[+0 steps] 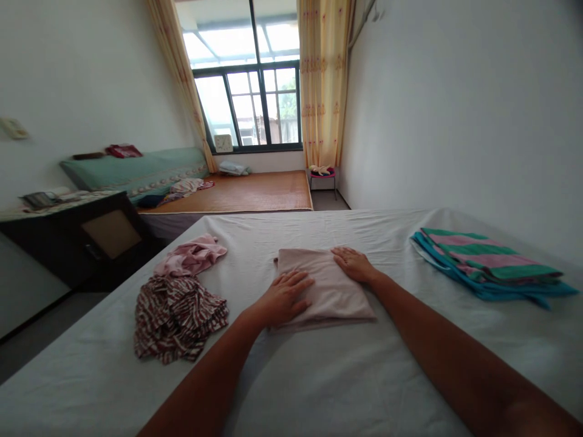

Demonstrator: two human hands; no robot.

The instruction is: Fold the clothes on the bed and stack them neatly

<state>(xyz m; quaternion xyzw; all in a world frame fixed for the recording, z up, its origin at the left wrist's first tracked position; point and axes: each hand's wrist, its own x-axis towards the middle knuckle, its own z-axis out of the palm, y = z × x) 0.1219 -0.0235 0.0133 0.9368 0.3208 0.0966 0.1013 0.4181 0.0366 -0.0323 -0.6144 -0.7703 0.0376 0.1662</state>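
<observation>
A pale pink cloth [330, 294], folded into a rough rectangle, lies on the white sheet of the surface in front of me. My left hand [286, 296] rests flat on its left part with the fingers spread. At the cloth's upper right corner lies my right hand [353, 263], palm down, fingers stretched out. Neither hand grips anything.
Left of the cloth are a crumpled pink garment [191, 255] and a striped ruffled one [177, 318]. Folded green-and-pink striped and blue cloths [492, 261] lie at the right. Beyond stand a bed [268, 191], a dark cabinet [59, 243] and a small stool [322, 176].
</observation>
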